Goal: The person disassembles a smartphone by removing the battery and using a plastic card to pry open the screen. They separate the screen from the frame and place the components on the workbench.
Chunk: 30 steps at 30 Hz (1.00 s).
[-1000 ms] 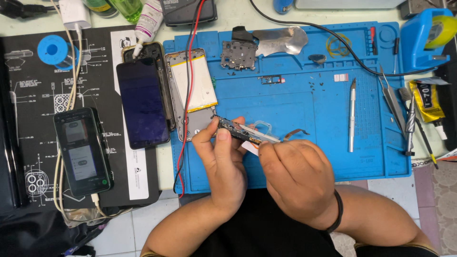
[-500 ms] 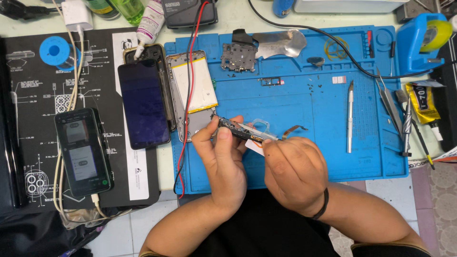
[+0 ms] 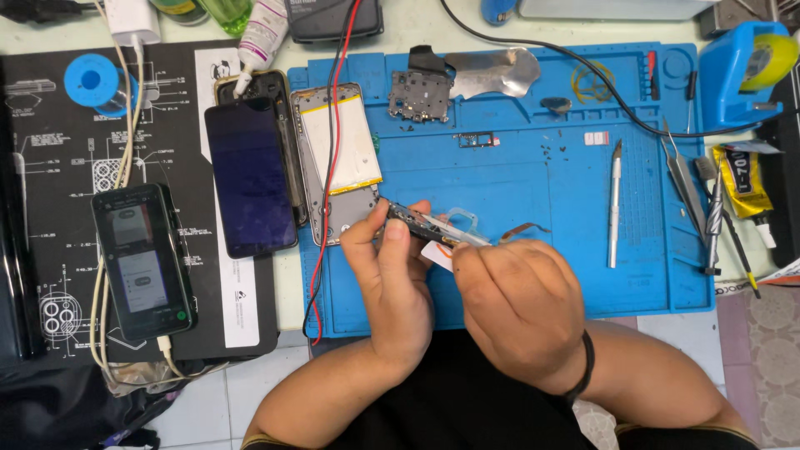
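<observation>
We grip a narrow, dark circuit board (image 3: 414, 220) between the thumb and fingers of our left hand (image 3: 392, 279), over the front middle of the ribbed blue rubber mat (image 3: 517, 167). Our right hand (image 3: 521, 304) is curled around a thin metal tool (image 3: 467, 237) whose tip touches the board. Along the mat's left edge lies an opened phone frame (image 3: 337, 162) with a flat pale battery, and a slim silver craft knife (image 3: 615, 204) lies towards the right edge.
</observation>
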Available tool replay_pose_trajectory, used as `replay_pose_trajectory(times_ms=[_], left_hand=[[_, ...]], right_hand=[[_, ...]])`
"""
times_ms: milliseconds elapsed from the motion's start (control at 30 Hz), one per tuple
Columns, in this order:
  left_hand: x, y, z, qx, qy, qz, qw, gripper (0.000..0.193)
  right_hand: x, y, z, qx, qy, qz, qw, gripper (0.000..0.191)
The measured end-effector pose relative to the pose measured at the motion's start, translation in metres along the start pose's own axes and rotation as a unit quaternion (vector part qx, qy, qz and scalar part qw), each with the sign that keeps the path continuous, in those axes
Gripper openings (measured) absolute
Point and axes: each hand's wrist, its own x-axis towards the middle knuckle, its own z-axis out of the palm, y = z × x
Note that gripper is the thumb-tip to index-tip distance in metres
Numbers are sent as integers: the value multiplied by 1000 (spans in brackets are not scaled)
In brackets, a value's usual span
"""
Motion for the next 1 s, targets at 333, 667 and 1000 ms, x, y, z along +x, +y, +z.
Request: replay_pose_trajectory(times_ms=[333, 667, 1000], left_hand=[[3, -1, -1, 7, -12, 12, 1000, 30], [3, 0, 1, 7, -3, -21, 1000, 29], [-6, 33, 6, 204, -163, 153, 953, 63]], right_hand=[[3, 0, 10, 5, 24, 5, 1000, 29], [-3, 1, 28, -2, 93, 11, 996, 26], [-16, 10, -5, 103, 94, 179, 974, 18]])
